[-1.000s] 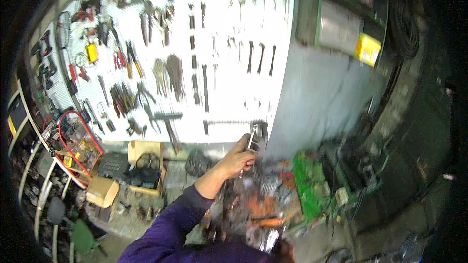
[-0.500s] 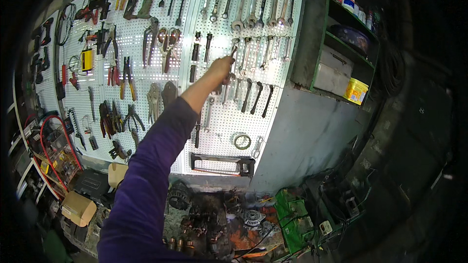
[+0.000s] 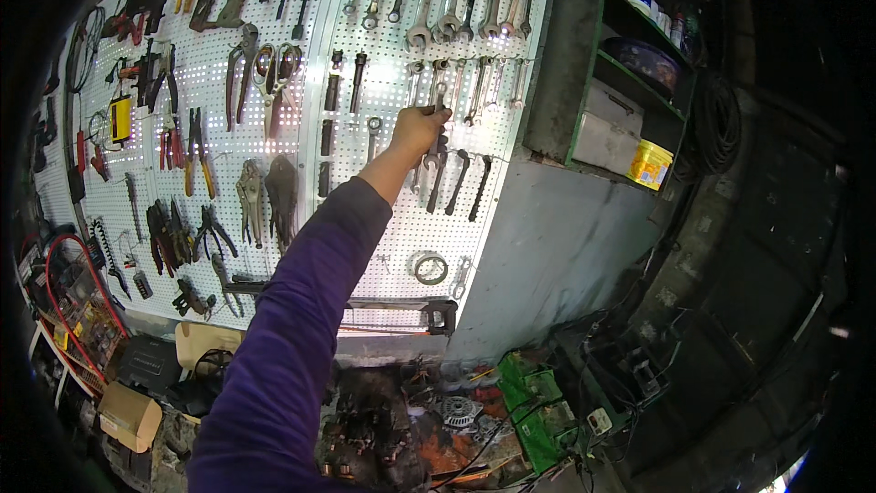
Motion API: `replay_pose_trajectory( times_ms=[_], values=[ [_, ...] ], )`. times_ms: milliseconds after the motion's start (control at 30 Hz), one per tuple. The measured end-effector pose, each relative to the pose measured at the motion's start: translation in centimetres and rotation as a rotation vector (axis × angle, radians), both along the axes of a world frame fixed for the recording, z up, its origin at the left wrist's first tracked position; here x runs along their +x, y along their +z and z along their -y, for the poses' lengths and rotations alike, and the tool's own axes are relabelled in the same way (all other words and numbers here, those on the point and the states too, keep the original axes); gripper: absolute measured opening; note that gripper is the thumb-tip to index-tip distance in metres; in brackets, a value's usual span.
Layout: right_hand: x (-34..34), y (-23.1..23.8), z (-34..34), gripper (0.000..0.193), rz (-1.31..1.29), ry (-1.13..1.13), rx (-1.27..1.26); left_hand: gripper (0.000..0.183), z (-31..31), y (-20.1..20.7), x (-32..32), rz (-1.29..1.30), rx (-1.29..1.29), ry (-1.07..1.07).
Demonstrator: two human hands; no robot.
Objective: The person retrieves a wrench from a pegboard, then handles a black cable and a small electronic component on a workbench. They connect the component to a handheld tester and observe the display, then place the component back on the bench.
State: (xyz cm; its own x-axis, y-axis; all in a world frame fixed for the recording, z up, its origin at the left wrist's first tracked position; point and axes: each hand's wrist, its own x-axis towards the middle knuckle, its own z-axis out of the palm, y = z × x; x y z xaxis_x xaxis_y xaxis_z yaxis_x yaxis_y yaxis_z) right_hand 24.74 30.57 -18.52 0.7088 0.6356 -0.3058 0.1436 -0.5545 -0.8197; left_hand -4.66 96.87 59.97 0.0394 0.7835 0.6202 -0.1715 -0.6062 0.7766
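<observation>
My left hand (image 3: 419,131) reaches up to the perforated white tool board, its purple sleeve crossing the view from the lower edge. The fingers and thumb are closed on a combination wrench (image 3: 442,93), whose ring end sticks up above the thumb. The hand hides part of the shank, and I cannot tell whether the wrench touches the board. Around it hang rows of wrenches, with larger wrenches (image 3: 425,9) above, a ring-ended wrench (image 3: 373,139) to the left and dark offset wrenches (image 3: 479,190) to the lower right. My right hand is not in view.
Pliers, scissors (image 3: 271,82) and other tools fill the board's left part. A hacksaw (image 3: 438,317) hangs low. Right of the board is a green-edged shelf (image 3: 584,73) with cans and a yellow tub (image 3: 650,164). Below lie greasy parts and a green metal piece (image 3: 534,411).
The view has shifted, so the board sits further left. My left hand has moved right along the row, and the wrench's ring end now shows clearly above the fingers.
</observation>
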Motion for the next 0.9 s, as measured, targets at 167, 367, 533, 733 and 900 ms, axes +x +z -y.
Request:
replay_pose_trajectory(
  times_ms=[167, 367, 533, 733, 900],
  values=[
    [0.7, -3.7, -0.2, 0.031, -0.007, 0.065, 0.038, 0.040, -0.1, 1.2, 1.4, -0.144, 0.019, 0.264],
    [-0.1, -4.8, -0.4, 0.033, 0.009, 0.074, 0.043, 0.038, -2.8, 4.7, 2.8, -0.173, 0.316, 0.603],
    [-1.7, -2.3, -0.8, 0.032, -0.014, 0.034, -0.002, 0.046, -9.8, 7.7, 2.6, -0.235, 0.101, 0.361],
    [-2.9, 2.1, -1.6, 0.031, -0.035, -0.023, -0.099, 0.052, -9.6, 6.2, 2.1, -0.384, -0.027, 0.536],
    [-3.5, 1.3, -2.1, 0.030, -0.041, -0.001, 0.048, 0.045, -1.7, 1.1, 3.3, -0.398, 0.210, 0.797]
  ],
)
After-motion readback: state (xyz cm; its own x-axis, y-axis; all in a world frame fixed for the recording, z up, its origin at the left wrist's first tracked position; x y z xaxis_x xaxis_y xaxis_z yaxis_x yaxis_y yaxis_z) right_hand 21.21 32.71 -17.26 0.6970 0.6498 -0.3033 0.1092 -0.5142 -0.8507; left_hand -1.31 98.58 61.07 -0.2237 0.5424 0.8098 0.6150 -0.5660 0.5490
